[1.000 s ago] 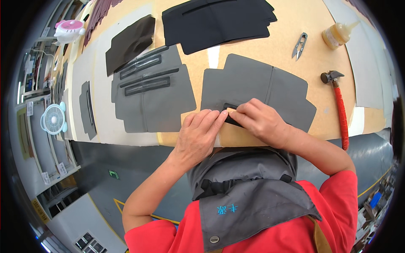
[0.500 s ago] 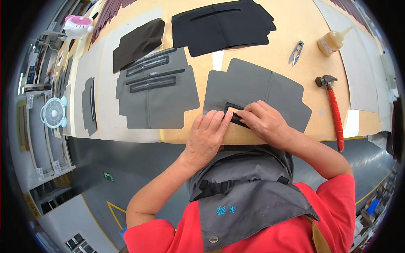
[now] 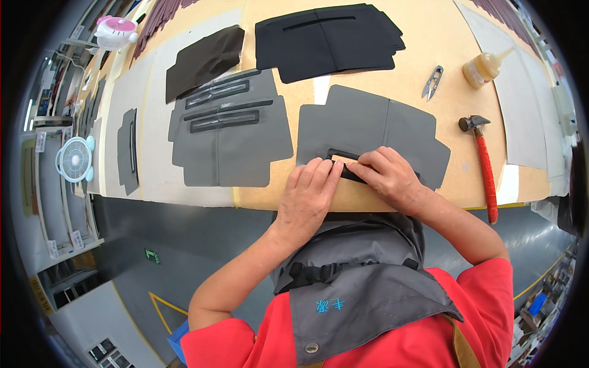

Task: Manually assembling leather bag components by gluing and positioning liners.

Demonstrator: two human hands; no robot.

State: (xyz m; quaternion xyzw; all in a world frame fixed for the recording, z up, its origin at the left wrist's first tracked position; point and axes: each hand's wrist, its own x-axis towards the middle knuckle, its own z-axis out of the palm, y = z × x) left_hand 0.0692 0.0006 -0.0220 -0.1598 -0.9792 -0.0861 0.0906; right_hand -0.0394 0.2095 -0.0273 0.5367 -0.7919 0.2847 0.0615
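My left hand presses its closed fingers on the lower edge of a black-bordered slot cut into a grey panel; the tan table shows through the opening. My right hand pinches the black strip along that slot, just right of my left fingertips. Part of the strip is hidden under both hands. Left of this lies a second grey panel with several black slot strips. A red-handled hammer lies to the right, with small snips and a glue bottle behind it.
A black cut panel stack and a dark brown piece lie at the back. A narrow grey piece is on the left, near a blue fan and a pink-and-white fan. The table's front edge runs before me.
The view has shifted slightly, so table items sit a little differently. Both hands stay at the slot, with small shifts of the fingertips along the strip.
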